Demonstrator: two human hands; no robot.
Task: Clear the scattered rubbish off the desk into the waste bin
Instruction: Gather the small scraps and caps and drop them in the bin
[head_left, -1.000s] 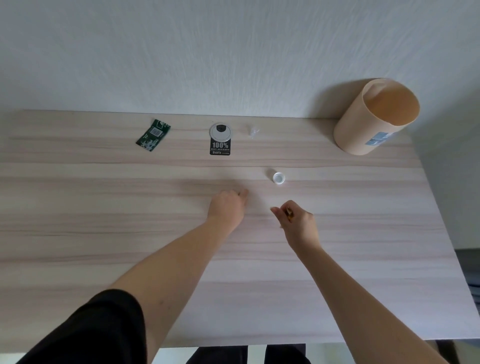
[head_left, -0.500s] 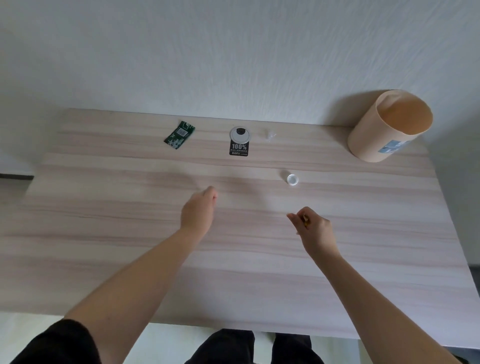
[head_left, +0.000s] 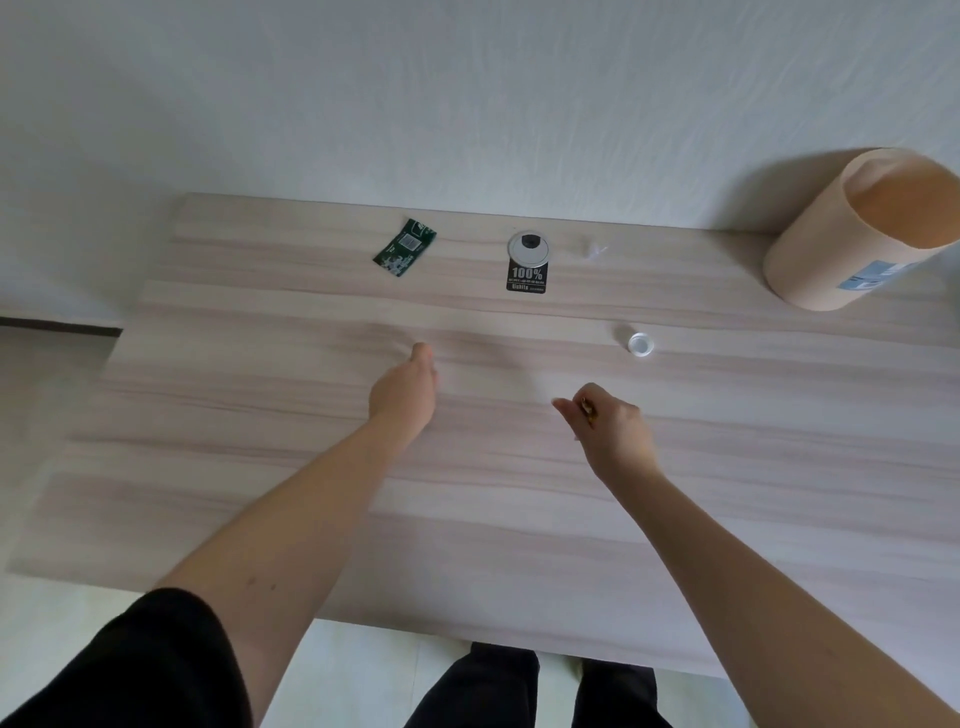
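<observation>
Left hand (head_left: 402, 395): loosely curled, holding nothing, reaching over the worktop (head_left: 727, 467).
Right hand (head_left: 615, 434): fingers pinching a small brown scrap.
Green wrapper (head_left: 404, 248): far edge; likely light, crinkly, best pinched by a corner.
Bin (head_left: 852, 234): far right.

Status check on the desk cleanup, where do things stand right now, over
Left hand empty, over the desk. Right hand pinching a small scrap. Wrapper, tag, cap not yet binned. Path to bin clear.
</observation>
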